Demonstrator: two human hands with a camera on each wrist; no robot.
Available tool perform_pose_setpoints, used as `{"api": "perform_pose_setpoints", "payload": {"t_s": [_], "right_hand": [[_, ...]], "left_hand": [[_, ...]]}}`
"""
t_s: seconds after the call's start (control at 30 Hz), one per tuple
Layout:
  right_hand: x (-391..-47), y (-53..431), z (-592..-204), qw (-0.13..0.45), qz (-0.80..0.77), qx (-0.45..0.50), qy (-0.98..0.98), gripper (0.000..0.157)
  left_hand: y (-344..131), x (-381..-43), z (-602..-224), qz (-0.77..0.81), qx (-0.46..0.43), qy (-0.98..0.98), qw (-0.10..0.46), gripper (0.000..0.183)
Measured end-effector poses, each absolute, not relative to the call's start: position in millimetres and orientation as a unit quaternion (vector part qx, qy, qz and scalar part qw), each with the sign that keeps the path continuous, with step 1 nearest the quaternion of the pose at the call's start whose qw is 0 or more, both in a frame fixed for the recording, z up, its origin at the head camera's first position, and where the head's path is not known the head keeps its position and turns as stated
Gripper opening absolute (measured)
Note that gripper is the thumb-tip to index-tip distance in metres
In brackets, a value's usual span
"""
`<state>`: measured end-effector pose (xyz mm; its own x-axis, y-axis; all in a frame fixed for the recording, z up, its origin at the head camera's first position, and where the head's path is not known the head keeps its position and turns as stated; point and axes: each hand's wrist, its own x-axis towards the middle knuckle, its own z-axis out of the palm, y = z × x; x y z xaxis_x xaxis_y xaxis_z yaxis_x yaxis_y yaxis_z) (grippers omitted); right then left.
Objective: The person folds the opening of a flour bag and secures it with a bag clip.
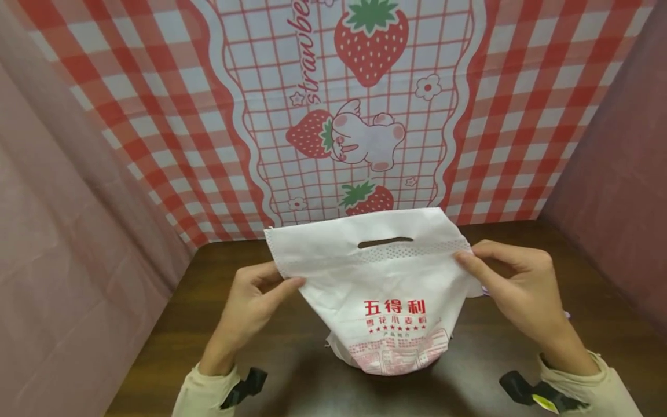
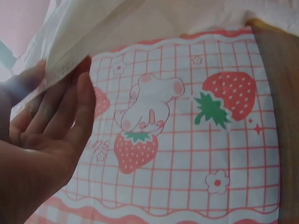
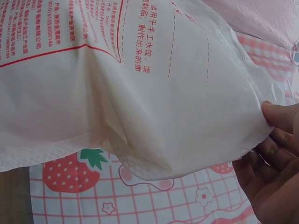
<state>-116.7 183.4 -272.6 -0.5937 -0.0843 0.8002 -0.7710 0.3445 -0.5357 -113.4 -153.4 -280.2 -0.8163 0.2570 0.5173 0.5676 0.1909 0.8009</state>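
- White bag (image 1: 380,284), creased and dotted along its seam, at the table's (image 1: 292,370) middle, wood either side.
- Over the table's left, left hand (image 1: 255,304) pinches the bag's side; over its right, right hand (image 1: 518,289) likewise, thumbs near fingers.
- Checked cloth (image 1: 208,121) behind the table.

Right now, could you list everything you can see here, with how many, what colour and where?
Printed bag: one, white with red lettering, between the hands
Table: one, dark brown, below
Strawberry cloth: one, red, white and green, behind
Side cloths: two, pink, left and right
Purplish patches: two, near the right hand, too small to identify
Wrist devices: two, black, at the wrists
Sleeves: two, cream, on the forearms
Left hand: one, bare, pinching the bag's left edge
Right hand: one, bare, pinching its right edge
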Motion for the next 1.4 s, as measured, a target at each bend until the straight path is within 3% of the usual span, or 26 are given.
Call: {"api": "perform_pose_setpoints", "payload": {"t_s": [0.4, 1.03, 1.4], "right_hand": [[-116, 187, -272, 0.358, 0.489, 0.265, -0.750, 0.018], [-108, 187, -263, 0.312, 0.461, 0.287, -0.779, 0.020], [-107, 185, -261, 0.317, 0.457, 0.298, -0.776, 0.023]], "left_hand": [[-135, -112, -286, -0.565, -0.220, -0.757, 0.241, 0.013], [-135, -99, -271, -0.516, -0.182, -0.808, 0.217, 0.019], [-138, -97, -268, -0.520, -0.191, -0.807, 0.207, 0.025]]}}
